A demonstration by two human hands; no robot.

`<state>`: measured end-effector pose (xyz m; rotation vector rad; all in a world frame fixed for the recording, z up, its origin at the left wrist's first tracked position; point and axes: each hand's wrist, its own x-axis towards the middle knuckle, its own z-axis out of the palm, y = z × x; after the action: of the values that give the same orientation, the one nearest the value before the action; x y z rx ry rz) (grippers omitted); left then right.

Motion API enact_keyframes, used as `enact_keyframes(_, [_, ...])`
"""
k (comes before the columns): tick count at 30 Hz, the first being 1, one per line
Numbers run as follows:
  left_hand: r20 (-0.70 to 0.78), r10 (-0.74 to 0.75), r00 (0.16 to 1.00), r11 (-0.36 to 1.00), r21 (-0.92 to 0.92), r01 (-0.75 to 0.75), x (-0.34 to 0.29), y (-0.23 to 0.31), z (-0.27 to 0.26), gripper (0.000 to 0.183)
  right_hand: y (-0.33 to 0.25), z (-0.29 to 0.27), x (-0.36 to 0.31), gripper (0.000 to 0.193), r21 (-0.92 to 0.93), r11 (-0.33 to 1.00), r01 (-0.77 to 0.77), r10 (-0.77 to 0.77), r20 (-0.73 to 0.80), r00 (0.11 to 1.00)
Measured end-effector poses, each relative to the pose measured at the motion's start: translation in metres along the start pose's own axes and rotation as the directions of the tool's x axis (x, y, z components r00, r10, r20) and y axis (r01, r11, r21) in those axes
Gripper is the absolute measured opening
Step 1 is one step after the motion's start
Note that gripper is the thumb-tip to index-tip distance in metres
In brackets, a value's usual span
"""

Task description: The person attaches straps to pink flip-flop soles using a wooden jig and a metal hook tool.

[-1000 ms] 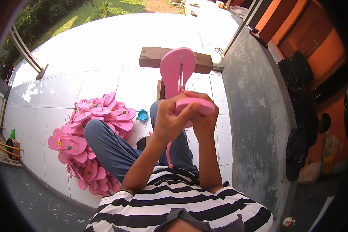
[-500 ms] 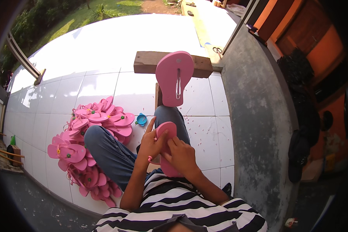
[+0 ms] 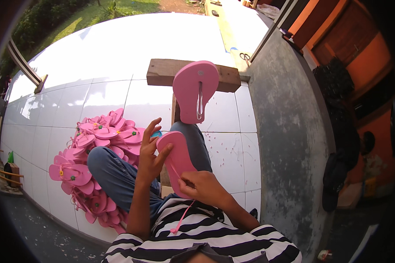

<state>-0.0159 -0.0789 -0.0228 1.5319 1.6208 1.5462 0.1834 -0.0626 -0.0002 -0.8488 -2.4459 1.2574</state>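
Pink sole (image 3: 176,149) shifted left, long axis slanting forward-left; left hand (image 3: 149,164) spread-fingered, right hand (image 3: 202,186) pinching strap (image 3: 175,230).

The person's left hand (image 3: 151,155) is spreading its fingers at the edge of a pink flip-flop sole (image 3: 173,144), thumb lying on its face, while the right hand (image 3: 202,186) is pinching a thin pink strap (image 3: 180,221) that is trailing over the striped shirt (image 3: 235,232). Beyond, another pink sole (image 3: 191,96) bearing a metal loop (image 3: 200,101) is overlapping a wooden block (image 3: 160,72). Pink flip-flops (image 3: 77,173) are lying heaped beside the left knee (image 3: 103,160).
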Motion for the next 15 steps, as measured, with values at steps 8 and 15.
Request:
enact_keyframes(8, [0.172, 0.418, 0.892, 0.902, -0.192, -0.386, 0.033, 0.054, -0.016, 0.031, -0.025, -0.034, 0.029, 0.032, 0.031, 0.993, 0.113, -0.068, -0.635, 0.77])
enact_keyframes(15, [-0.059, 0.534, 0.843, 0.832, -0.139, -0.537, 0.051, 0.042, 0.017, 0.045, -0.011, -0.055, 0.042, 0.043, -0.284, 0.925, 0.252, -0.377, -0.607, 0.7])
